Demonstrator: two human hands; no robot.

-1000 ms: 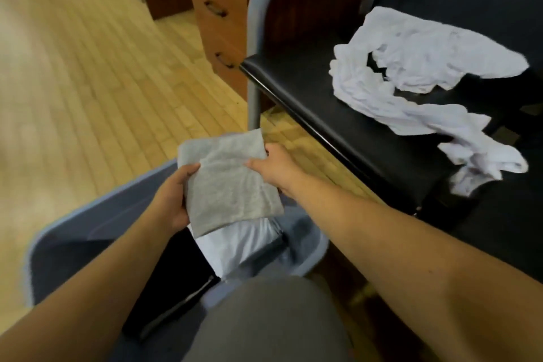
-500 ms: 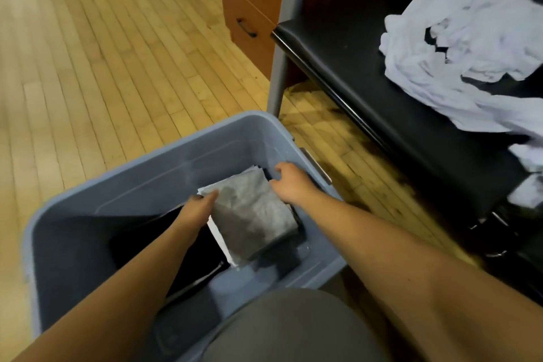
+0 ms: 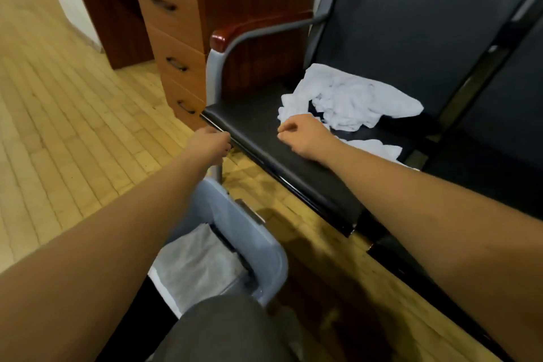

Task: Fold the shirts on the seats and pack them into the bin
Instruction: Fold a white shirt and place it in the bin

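Hovering beside white shirt (image 3: 352, 98): right hand (image 3: 299, 134) loosely curled, empty, likely next pick | left hand (image 3: 210, 144) apart at seat (image 3: 258, 129) edge, grip unclear | bin (image 3: 255, 233) close under left forearm

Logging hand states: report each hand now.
Left hand: curled at the seat edge; grip cannot be told.
Right hand: loosely curled, empty, near the white shirt.

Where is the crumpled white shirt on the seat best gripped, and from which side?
Probably the bunched near-left edge of the white shirt, just beyond the right hand, approached from the front of the seat. The shirt lies crumpled, and that edge rises in folds, easy to pinch.
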